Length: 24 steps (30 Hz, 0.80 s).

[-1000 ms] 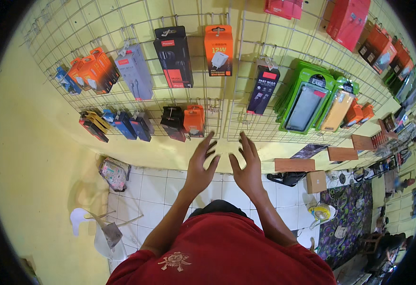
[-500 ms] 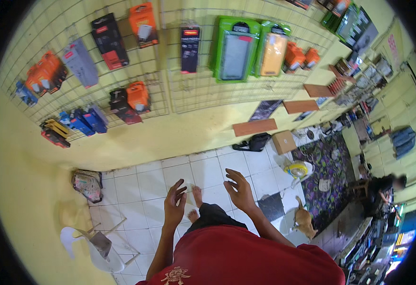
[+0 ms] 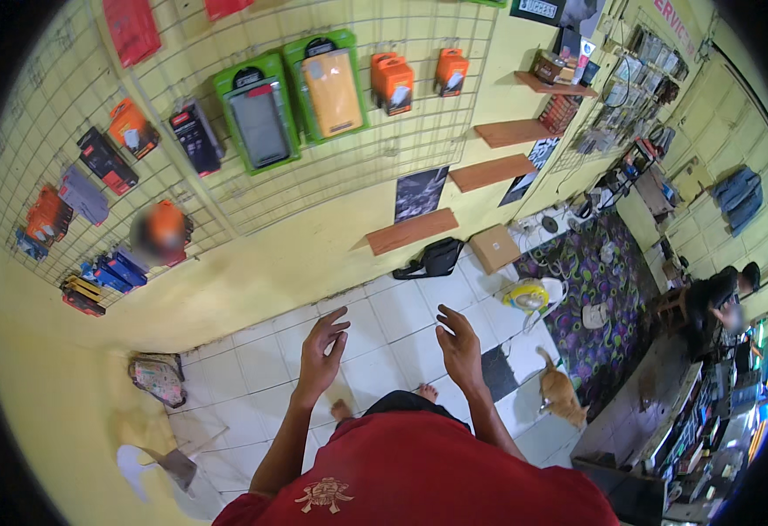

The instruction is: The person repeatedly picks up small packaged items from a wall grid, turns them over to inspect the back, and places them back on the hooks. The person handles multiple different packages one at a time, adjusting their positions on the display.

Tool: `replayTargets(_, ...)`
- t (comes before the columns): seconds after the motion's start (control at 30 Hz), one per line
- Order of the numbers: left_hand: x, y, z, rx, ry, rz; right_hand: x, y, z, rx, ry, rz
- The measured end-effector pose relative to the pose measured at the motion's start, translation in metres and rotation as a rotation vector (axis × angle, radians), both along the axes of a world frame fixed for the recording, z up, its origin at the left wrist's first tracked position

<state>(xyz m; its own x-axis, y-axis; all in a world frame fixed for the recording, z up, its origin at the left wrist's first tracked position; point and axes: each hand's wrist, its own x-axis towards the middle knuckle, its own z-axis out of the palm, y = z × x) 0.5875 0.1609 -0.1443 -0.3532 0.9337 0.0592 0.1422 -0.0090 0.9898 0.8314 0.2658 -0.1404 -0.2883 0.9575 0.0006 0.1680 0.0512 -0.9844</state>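
My left hand (image 3: 321,352) hovers in front of me above the white tiled floor (image 3: 266,361), fingers apart and holding nothing. To its right, at about the same height, my right hand (image 3: 460,346) is also open with nothing in it. The two hands stand apart, palms roughly facing each other, and touch no object. Ahead of them a wire grid rack (image 3: 314,180) covers the yellow wall. On it hang phone cases in green packs, one grey (image 3: 261,125) and one orange (image 3: 330,94), and small orange boxes (image 3: 392,83).
Wooden shelves (image 3: 412,231) jut from the wall. Below are a black bag (image 3: 441,257), a cardboard box (image 3: 494,248) and a yellow-and-white appliance (image 3: 533,296). A cat (image 3: 561,392) lies right, beside a patterned rug (image 3: 612,280); a person (image 3: 717,302) sits beyond. A white chair (image 3: 160,478) stands left.
The view has swung to the right, so the rack's goods sit further left. My feet have shifted in a step. Both hands stay raised, open and without anything in them.
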Motion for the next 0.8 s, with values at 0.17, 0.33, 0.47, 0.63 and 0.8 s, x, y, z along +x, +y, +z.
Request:
replayTargets(0.17,0.077,0.06,-0.007,-0.006,-0.084,0.042,0.073,0.062,0.012,0.068,-0.031,-0.005)
replayTargets(0.33,0.125,0.104,-0.011,-0.024,-0.118,0.039,0.118,0.114,0.011,-0.002,-0.037,0.003)
replayTargets(0.47,0.137,0.152,-0.011,-0.021,-0.137,0.053,0.122,0.167,0.006,-0.02,-0.016,0.027)
replayTargets(0.63,0.121,0.223,-0.013,-0.031,-0.109,0.084,0.088,0.253,0.011,0.07,0.023,0.108)
replayTargets(0.8,0.092,0.317,-0.006,0.132,-0.063,0.088,0.036,0.345,0.028,0.101,0.069,0.188)
